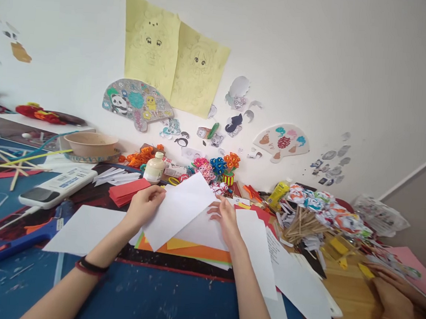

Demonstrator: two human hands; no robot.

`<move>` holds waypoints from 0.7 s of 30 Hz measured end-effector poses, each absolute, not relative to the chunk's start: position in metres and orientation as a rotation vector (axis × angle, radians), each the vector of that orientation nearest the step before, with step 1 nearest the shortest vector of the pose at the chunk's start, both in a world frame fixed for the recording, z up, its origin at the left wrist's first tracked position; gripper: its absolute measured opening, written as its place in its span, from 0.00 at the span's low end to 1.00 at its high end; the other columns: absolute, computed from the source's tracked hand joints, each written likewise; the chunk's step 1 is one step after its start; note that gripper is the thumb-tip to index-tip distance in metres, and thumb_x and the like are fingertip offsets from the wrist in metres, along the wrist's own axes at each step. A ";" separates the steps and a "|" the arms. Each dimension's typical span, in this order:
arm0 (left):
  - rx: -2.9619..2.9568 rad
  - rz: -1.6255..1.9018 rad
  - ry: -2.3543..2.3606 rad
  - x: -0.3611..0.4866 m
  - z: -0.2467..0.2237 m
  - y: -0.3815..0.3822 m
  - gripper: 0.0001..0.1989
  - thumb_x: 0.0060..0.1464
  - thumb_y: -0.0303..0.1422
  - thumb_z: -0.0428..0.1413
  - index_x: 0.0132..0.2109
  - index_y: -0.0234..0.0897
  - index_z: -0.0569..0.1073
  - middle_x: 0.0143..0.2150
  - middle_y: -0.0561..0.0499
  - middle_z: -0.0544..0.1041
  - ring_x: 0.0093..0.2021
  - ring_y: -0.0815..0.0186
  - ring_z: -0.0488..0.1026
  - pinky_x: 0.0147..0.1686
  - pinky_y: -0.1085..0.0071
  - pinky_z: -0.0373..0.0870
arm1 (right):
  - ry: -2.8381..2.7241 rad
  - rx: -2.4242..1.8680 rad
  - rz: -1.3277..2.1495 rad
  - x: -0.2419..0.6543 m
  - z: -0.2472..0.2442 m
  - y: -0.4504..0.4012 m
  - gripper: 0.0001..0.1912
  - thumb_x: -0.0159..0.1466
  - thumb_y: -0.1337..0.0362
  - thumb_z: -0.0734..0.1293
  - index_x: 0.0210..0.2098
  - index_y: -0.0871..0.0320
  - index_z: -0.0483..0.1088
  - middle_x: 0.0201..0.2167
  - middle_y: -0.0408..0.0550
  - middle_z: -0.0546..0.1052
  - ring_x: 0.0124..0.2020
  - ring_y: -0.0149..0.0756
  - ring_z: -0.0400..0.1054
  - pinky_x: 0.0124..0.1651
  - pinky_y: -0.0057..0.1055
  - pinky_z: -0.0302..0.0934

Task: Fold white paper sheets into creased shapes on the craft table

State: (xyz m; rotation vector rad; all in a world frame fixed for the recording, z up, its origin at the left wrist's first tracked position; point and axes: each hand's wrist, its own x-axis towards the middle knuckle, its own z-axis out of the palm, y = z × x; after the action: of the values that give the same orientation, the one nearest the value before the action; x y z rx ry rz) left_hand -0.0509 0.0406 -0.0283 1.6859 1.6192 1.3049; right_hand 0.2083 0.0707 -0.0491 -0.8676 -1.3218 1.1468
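My left hand [147, 204] pinches the left corner of a white sheet of paper [181, 208], which is tilted up and looks folded or doubled at the top. Beside the sheet's right corner is my right hand [225, 214], its fingers curved and apart; whether a fingertip touches the edge is hard to see. Under the sheet lies a stack of coloured paper [194, 250] in orange, yellow and green, with more white paper [202, 230] on top. A pile of red paper pieces [127, 192] sits just left of my left hand.
White sheets [85, 230] lie left, and printed sheets [295, 284] right. A blue glue gun [25, 243], a white power strip [59, 187] and a glue bottle [154, 168] stand around. Craft flowers [218, 167] line the wall. Another person's hand [391, 284] rests at far right.
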 end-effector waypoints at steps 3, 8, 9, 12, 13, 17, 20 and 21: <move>1.560 1.332 1.527 -0.046 -0.032 0.040 0.20 0.54 0.44 0.46 0.43 0.32 0.70 0.37 0.44 0.79 0.35 0.59 0.75 0.31 0.70 0.68 | -1.445 -0.710 1.451 0.195 -0.047 0.061 0.34 0.59 0.43 0.64 0.58 0.51 0.56 0.41 0.52 0.74 0.32 0.38 0.72 0.31 0.31 0.65; 1.551 1.302 1.484 -0.033 -0.039 0.037 0.22 0.52 0.44 0.49 0.46 0.32 0.71 0.38 0.43 0.78 0.34 0.57 0.76 0.32 0.64 0.70 | -1.587 -0.646 1.573 0.176 -0.049 0.048 0.31 0.60 0.45 0.64 0.55 0.56 0.60 0.40 0.53 0.75 0.32 0.39 0.72 0.33 0.34 0.66; 1.564 1.317 1.500 -0.029 -0.040 0.036 0.22 0.51 0.43 0.51 0.48 0.33 0.70 0.42 0.42 0.77 0.37 0.56 0.75 0.35 0.62 0.70 | -1.581 -0.653 1.570 0.175 -0.050 0.047 0.29 0.61 0.46 0.64 0.55 0.56 0.60 0.39 0.53 0.75 0.32 0.39 0.72 0.33 0.34 0.66; 1.800 1.369 1.571 -0.018 -0.038 0.031 0.27 0.50 0.41 0.55 0.57 0.40 0.64 0.58 0.42 0.67 0.53 0.51 0.67 0.50 0.55 0.63 | -1.546 -0.644 1.580 0.173 -0.050 0.046 0.32 0.61 0.47 0.64 0.59 0.53 0.54 0.37 0.50 0.75 0.30 0.37 0.72 0.33 0.35 0.67; 1.946 1.354 1.589 -0.015 -0.038 0.028 0.29 0.51 0.41 0.55 0.60 0.42 0.62 0.61 0.43 0.63 0.57 0.50 0.63 0.53 0.54 0.60 | -1.532 -0.630 1.581 0.174 -0.050 0.046 0.34 0.61 0.47 0.65 0.60 0.52 0.52 0.37 0.50 0.75 0.29 0.36 0.72 0.33 0.34 0.67; 2.383 1.129 1.602 -0.004 -0.038 0.022 0.35 0.53 0.48 0.54 0.64 0.42 0.54 0.65 0.41 0.58 0.61 0.48 0.58 0.52 0.52 0.61 | -1.501 -0.566 1.591 0.175 -0.046 0.047 0.37 0.60 0.45 0.65 0.62 0.50 0.48 0.42 0.51 0.74 0.31 0.36 0.72 0.34 0.35 0.68; 2.414 1.058 1.559 -0.004 -0.040 0.021 0.39 0.51 0.51 0.54 0.65 0.40 0.51 0.65 0.39 0.58 0.62 0.48 0.58 0.53 0.53 0.61 | -1.504 -0.563 1.580 0.175 -0.043 0.046 0.37 0.59 0.46 0.66 0.62 0.47 0.47 0.50 0.53 0.70 0.34 0.37 0.73 0.35 0.36 0.68; 2.394 1.053 1.533 -0.005 -0.041 0.022 0.39 0.52 0.50 0.54 0.65 0.40 0.51 0.64 0.39 0.59 0.61 0.49 0.60 0.53 0.55 0.62 | -1.510 -0.573 1.572 0.175 -0.042 0.046 0.37 0.59 0.47 0.67 0.62 0.47 0.48 0.52 0.53 0.68 0.36 0.37 0.72 0.36 0.36 0.69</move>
State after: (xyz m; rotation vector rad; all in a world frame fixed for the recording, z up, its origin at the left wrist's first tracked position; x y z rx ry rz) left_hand -0.0055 0.0218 -0.0408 2.3937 1.5329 1.0529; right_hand 0.1753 0.0460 -0.0419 -0.5731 -1.5095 1.5717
